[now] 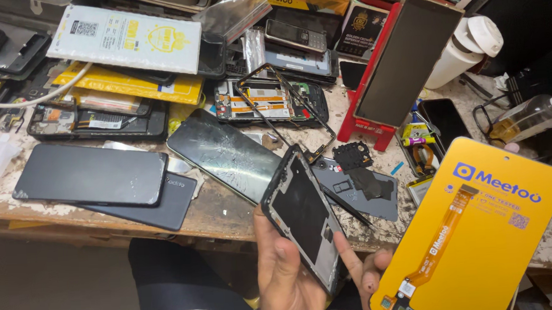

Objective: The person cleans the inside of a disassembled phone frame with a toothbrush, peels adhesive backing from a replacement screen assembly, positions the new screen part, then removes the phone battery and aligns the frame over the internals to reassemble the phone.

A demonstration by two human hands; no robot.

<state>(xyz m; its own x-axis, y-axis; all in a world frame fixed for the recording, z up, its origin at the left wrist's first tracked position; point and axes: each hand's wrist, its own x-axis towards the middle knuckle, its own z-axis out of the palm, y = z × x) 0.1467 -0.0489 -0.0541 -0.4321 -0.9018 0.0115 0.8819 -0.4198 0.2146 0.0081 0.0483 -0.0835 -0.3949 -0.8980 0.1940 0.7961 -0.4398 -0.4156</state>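
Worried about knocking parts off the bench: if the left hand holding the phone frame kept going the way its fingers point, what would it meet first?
Probably the cracked screen panel lying just beyond the left hand and its phone frame, up and away over the bench edge; depth is unclear, so it might pass above.

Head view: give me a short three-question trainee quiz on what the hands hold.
1. True or false: the left hand holds a black phone frame.
2. What colour is the flat panel at the right hand? A yellow, B green, C white.
3. Is the cracked screen on the workbench or in a hand?
Key: 1 true. 2 A. 3 On the workbench.
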